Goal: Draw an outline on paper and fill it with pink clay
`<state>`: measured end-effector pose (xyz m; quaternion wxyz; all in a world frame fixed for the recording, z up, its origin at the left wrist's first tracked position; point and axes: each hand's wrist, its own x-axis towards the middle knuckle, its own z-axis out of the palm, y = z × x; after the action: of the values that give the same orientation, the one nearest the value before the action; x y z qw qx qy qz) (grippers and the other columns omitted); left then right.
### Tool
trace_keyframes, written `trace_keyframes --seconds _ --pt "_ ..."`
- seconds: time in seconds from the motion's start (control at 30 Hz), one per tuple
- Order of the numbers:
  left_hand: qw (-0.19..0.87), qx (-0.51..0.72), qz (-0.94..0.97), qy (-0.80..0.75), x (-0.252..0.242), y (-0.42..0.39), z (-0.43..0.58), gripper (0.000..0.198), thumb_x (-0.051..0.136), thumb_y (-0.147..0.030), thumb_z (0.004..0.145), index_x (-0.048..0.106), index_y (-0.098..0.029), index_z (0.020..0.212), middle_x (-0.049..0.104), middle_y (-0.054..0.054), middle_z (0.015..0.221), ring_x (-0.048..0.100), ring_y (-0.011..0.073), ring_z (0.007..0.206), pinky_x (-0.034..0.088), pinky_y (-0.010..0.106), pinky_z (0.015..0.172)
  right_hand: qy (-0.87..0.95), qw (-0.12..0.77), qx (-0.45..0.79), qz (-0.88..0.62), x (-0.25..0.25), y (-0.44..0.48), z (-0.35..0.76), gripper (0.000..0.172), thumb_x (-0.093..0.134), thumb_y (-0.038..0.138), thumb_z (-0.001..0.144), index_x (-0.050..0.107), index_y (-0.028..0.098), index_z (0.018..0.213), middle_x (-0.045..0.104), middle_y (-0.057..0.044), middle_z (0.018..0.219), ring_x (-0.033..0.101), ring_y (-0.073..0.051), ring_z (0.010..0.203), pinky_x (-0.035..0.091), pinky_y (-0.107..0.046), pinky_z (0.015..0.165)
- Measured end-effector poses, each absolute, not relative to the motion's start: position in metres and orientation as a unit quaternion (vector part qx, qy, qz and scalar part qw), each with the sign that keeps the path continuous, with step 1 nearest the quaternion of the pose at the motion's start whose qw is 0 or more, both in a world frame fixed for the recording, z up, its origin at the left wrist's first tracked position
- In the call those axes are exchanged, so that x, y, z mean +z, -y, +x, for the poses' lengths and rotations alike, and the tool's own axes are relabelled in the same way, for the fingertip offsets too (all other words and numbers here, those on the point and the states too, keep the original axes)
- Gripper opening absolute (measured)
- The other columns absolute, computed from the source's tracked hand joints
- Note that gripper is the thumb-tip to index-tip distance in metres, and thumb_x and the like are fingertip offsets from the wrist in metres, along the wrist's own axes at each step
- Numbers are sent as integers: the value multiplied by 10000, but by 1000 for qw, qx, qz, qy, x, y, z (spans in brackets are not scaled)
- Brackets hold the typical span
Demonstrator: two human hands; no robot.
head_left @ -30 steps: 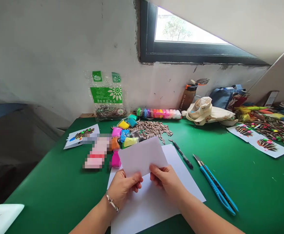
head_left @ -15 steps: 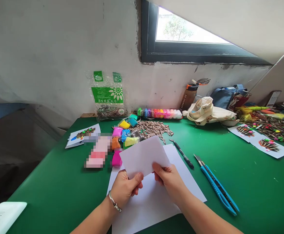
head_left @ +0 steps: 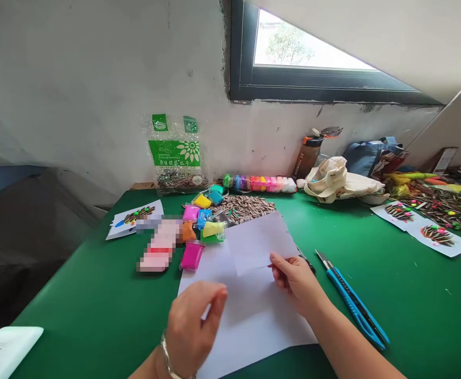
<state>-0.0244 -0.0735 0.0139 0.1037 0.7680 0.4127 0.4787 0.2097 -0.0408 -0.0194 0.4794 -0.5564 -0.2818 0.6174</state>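
A small blank sheet of white paper [head_left: 260, 239] is pinched between the thumb and fingers of my right hand [head_left: 295, 279], at its lower right edge. It is held a little above a larger white paper sheet [head_left: 254, 326] lying on the green table. My left hand [head_left: 196, 321], with a silver bracelet at the wrist, is over the left part of the larger sheet, apart from the small paper. Its fingers are curled, thumb and fingertips close together, and nothing shows in them. A blue utility knife [head_left: 356, 302] lies right of my right hand. A pen [head_left: 307, 262] is partly hidden behind that hand.
Bright clay packets [head_left: 192, 256] and a pile of striped sunflower seeds [head_left: 249, 207] lie beyond the papers. Decorated cards [head_left: 137, 218] are at left, more cards [head_left: 435, 237] at right. A seed bag [head_left: 177, 158], bottle [head_left: 307, 155] and cloth bag [head_left: 341, 181] stand along the wall.
My left hand has let go of the small paper and drawn back toward me. My right hand has carried the paper to the right, over part of the pen.
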Motion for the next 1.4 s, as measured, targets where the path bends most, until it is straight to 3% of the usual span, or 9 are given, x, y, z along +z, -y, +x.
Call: trace_keyframes --seconds 0.1,0.23,0.47,0.57,0.67,0.8,0.97,1.27,1.4 --pt "41 441 858 -261 15 82 -16 352 571 -46 801 581 -144 1139 694 98 1001 614 221 983 508 363 865 311 445 640 -544 -19 51 197 415 660 512 732 582 116 634 522 19 498 404 -46 391 250 -189 403" --pt "-11 280 910 -305 -3 74 -11 465 555 -183 856 465 -137 1310 530 140 1324 381 314 1298 368 516 1039 345 397 660 -537 -19 60 186 439 612 525 766 599 103 648 540 2 517 441 -63 404 305 -201 414" --pt "76 25 939 -334 -34 62 -18 611 402 -467 922 225 -212 1449 310 90 1482 284 286 1358 249 534 1091 474 315 543 -617 -15 58 201 497 463 594 828 593 134 690 571 -21 560 491 -121 435 397 -257 422" --pt "90 12 938 -334 -34 64 -19 619 372 -512 920 195 -259 1456 246 87 1507 228 294 1378 192 534 1104 609 362 245 -662 -14 59 213 416 451 489 878 662 133 915 674 -103 869 621 -219 782 506 -356 707" --pt "97 6 938 -333 -30 64 -19 621 378 -523 915 197 -276 1454 243 85 1509 226 294 1379 178 528 1107 741 344 61 -573 -15 72 208 359 449 319 906 598 131 1174 605 -127 1203 500 -258 1170 397 -426 1004" --pt "107 4 939 -326 -26 64 -22 627 329 -539 924 183 -246 1459 229 85 1511 222 280 1382 173 521 1114 864 202 59 -457 -22 96 188 465 488 303 889 475 159 1331 515 -79 1348 462 -237 1242 384 -411 1050" --pt "100 -10 939 -329 -28 66 -30 646 347 -547 916 111 -297 1463 200 61 1519 217 275 1384 159 529 1117 851 150 20 -503 -28 103 200 454 498 335 885 516 160 1303 503 -82 1356 476 -262 1236 420 -434 1023" --pt "51 17 926 -374 -28 84 -49 616 539 -486 843 364 -266 1392 377 63 1453 343 285 1329 221 541 1100 837 115 -66 -531 -37 98 232 443 471 349 903 527 144 1291 526 -102 1328 497 -277 1216 416 -467 1004" --pt "34 81 931 -354 -20 90 -39 368 572 -353 844 589 -200 1178 559 69 1309 389 291 1295 284 510 1089 811 168 -59 -558 -42 102 221 426 473 393 901 567 165 1247 572 -100 1283 509 -273 1202 365 -480 1036"
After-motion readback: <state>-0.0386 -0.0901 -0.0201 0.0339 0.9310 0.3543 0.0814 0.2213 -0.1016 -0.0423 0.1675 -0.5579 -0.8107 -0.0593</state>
